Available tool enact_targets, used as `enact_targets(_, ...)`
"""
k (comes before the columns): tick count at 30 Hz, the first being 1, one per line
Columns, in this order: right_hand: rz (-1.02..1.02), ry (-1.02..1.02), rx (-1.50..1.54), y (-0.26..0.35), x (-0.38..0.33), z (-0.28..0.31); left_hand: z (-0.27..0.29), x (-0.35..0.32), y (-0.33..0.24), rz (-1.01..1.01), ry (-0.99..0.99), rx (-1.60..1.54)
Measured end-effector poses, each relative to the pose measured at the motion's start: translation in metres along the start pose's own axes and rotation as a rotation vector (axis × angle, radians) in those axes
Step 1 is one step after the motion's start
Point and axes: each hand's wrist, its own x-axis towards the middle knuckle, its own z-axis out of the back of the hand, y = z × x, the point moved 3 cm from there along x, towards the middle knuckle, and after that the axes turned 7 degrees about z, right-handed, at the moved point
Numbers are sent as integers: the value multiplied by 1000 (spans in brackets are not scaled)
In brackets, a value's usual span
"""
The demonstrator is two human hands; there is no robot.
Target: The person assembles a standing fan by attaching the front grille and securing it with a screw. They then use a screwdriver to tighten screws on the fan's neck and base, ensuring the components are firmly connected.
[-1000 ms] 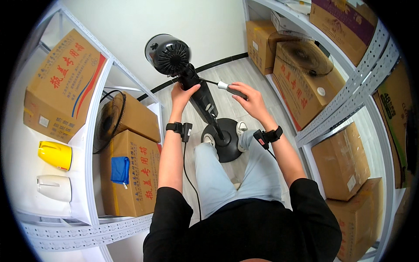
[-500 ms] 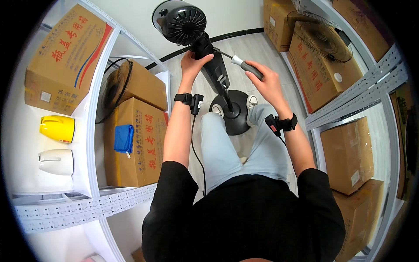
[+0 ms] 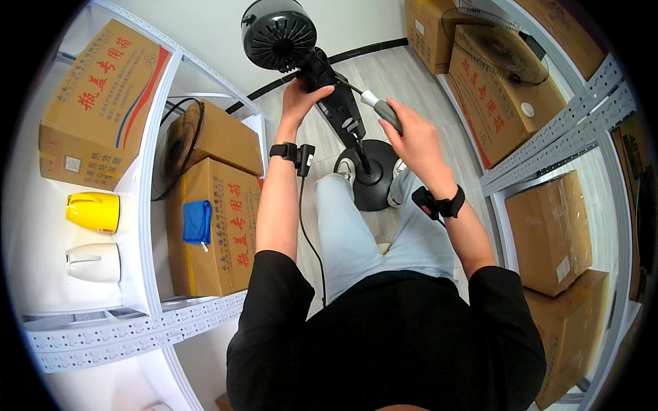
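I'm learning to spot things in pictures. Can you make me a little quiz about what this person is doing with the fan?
1. True or false: the left hand grips the neck of the black fan.
2. What does the right hand hold? A) a screwdriver with a grey handle B) a hammer C) a blue cloth
3. Fill in: on the left shelf, the yellow kettle stands next to a ____ one.

Key: 1 true; 2 A, the screwdriver, tip toward the fan's neck; 3 white, the white kettle.
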Motion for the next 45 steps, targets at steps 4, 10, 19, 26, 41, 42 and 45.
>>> enact_targets(4, 127, -24, -61, 2, -3, -8, 0, 5, -2, 0, -17, 11)
enact_targets(10, -28, -29, -2, -5, -3, -13, -2, -4, -14, 18, -177, 334)
enact_targets(19, -158, -17, 89, 3, 4, -21, -49, -46, -19, 241, -101, -235)
enact_targets(26, 33, -101, -87, 10, 9, -22, -75, -25, -18, 375, 237, -941)
enact_targets(41, -164, -75, -90, 0, 4, -22, -86, -13, -17, 432, 37, -974)
enact_targets(42, 4, -186, -162, 8, 4, -20, -84, -12, -17, 447, 41, -995)
enact_targets(45, -3, -226, 0, 10, 3, -18, -82, -9, -17, 465, 28, -950)
